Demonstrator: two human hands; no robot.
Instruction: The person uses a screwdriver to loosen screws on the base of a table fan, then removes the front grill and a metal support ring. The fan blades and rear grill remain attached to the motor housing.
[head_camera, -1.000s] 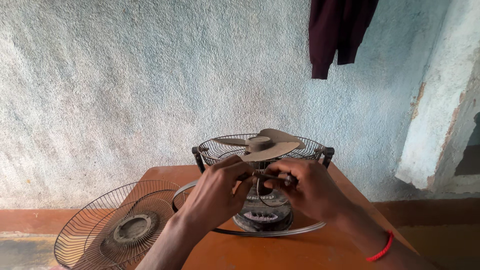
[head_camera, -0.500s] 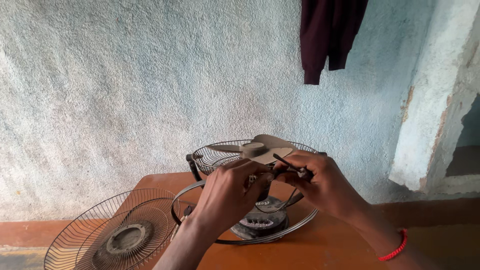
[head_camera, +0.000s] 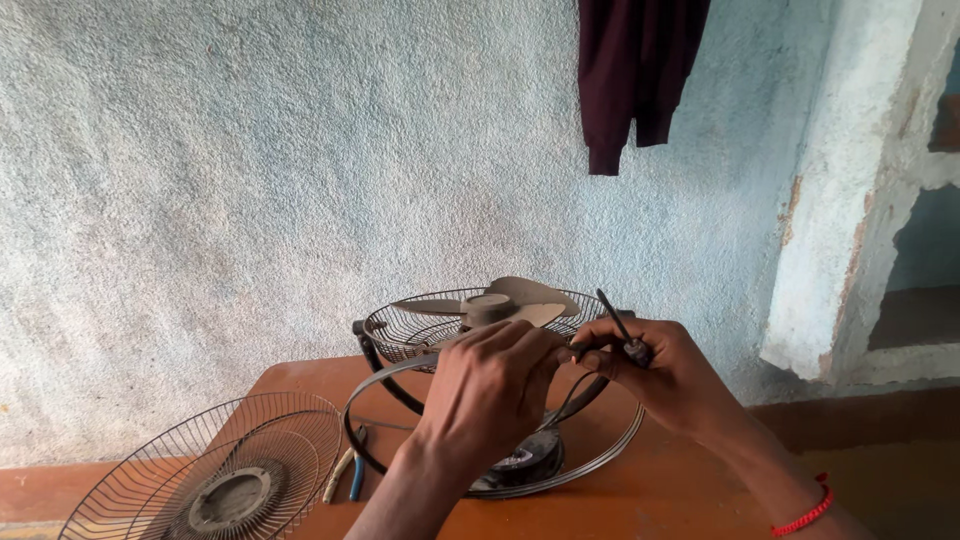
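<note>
on the worktop (head_camera: 640, 490) i see the fan (head_camera: 480, 330) at the middle, close to the wall (head_camera: 250, 180) behind it, its blades (head_camera: 500, 300) lying inside the rear guard (head_camera: 410, 330). a ring (head_camera: 600, 455) lies around the fan's base. my left hand (head_camera: 495, 385) and right hand (head_camera: 650, 370) meet just in front of the fan, above the ring. the loose guard (head_camera: 220, 470) lies at the left edge, with pliers (head_camera: 345, 475) between it and the ring. a garment (head_camera: 630, 70) hangs on the wall, above and right of the fan.

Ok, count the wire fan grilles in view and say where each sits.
2. One wire grille lies loose at the table's left corner. The other grille sits behind the blades on the fan, just beyond the hands.
</note>
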